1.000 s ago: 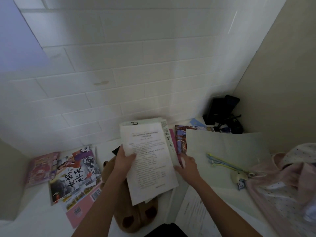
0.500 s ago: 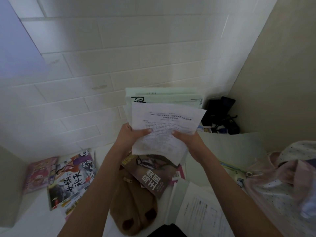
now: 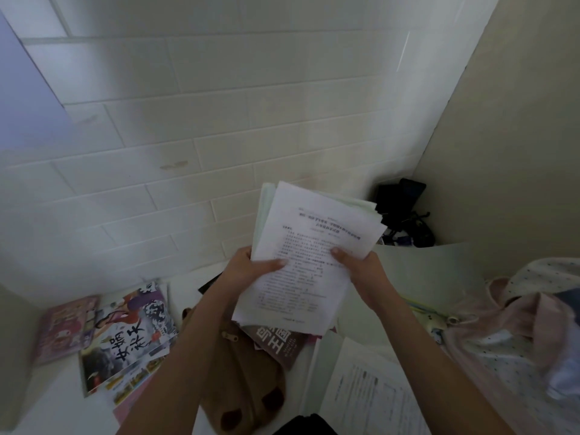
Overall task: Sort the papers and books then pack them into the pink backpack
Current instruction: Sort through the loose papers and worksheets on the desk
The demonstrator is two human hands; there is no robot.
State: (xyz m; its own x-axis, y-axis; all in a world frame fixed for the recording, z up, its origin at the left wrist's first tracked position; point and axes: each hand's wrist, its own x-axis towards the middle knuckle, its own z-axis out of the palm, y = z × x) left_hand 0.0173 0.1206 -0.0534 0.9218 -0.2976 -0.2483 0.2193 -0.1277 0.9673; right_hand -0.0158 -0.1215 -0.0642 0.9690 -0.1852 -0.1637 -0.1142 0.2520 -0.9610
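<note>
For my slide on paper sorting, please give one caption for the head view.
Both hands, left hand and right hand, hold a stack of papers above a cluttered desk.

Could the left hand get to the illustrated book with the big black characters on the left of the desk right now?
Probably not right away: the left hand and right hand both grip the stack of papers. The illustrated book lies uncovered on top of its pile, so the way looks free once the left lets go.

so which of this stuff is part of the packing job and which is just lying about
Part of the job:
- stack of papers, held by left hand and right hand
- picture books
- brown book
- loose sheet
- pink backpack

Just lying about:
- brown plush toy
- black gadgets in the corner
</note>
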